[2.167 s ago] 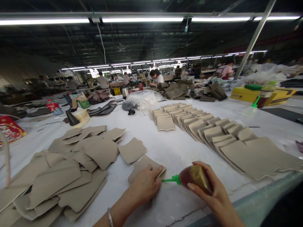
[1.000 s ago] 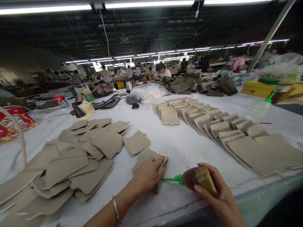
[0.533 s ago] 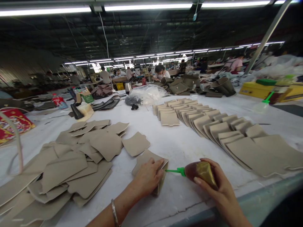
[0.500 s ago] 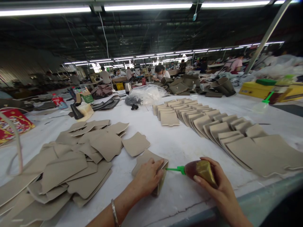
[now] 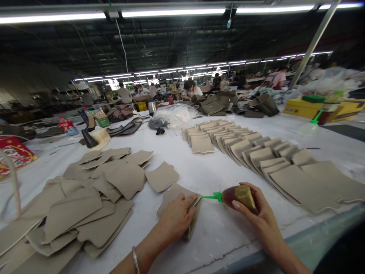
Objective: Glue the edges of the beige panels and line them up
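Note:
My right hand point(image 5: 261, 211) is wrapped round a squeeze glue bottle point(image 5: 239, 198) with dark liquid inside, a yellowish label and a green nozzle. The bottle lies nearly level, its nozzle tip pointing left at the upper right corner of a taupe leather piece point(image 5: 176, 192). My left hand point(image 5: 179, 213) grips that piece against the table, index finger stretched along its top near the edge. The right edge of the piece is folded or doubled, with a narrow shiny side showing; the part beneath my palm is hidden.
Loose taupe pieces point(image 5: 114, 179) lie heaped at the left, one single piece point(image 5: 162, 177) beside them. An overlapping row of similar pieces point(image 5: 245, 148) runs along the right. Behind are a clear plastic bag point(image 5: 176, 114), dark bags point(image 5: 219, 102) and a yellow box point(image 5: 302, 108).
The nozzle tip has shifted up along the edge of the leather piece to its corner. My left hand keeps its hold. The whole view has turned slightly.

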Demonstrator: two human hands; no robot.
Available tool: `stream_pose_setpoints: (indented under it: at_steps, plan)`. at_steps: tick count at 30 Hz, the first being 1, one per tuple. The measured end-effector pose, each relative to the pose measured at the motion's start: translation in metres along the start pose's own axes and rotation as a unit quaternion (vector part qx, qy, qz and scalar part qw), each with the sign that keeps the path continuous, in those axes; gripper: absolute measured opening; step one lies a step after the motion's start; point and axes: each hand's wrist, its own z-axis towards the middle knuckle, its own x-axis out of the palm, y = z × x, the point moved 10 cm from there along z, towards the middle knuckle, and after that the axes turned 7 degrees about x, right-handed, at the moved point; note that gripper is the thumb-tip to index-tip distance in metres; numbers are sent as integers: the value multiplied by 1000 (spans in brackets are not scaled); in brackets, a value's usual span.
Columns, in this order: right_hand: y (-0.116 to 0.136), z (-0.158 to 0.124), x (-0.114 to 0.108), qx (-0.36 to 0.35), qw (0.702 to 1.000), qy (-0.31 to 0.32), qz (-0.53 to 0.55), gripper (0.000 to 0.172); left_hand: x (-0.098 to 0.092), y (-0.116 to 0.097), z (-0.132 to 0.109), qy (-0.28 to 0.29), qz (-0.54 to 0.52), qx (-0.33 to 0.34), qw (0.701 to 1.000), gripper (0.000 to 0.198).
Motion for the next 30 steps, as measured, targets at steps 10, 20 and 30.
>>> stream_pose_setpoints:
  at_steps: [10, 20, 30]
  plan:
    - [-23, -25, 27, 176, 941, 133, 256, 41, -1, 2, 2, -2, -12, -11, 1000, 48]
    - [-68, -19, 1, 335, 767, -1, 547, 30, -44, 56, -27, -113, 74, -164, 977, 37]
    - [-69, -9, 14, 307, 730, 131, 597, 60, 7, 113, -7, -70, -305, -245, 918, 19]
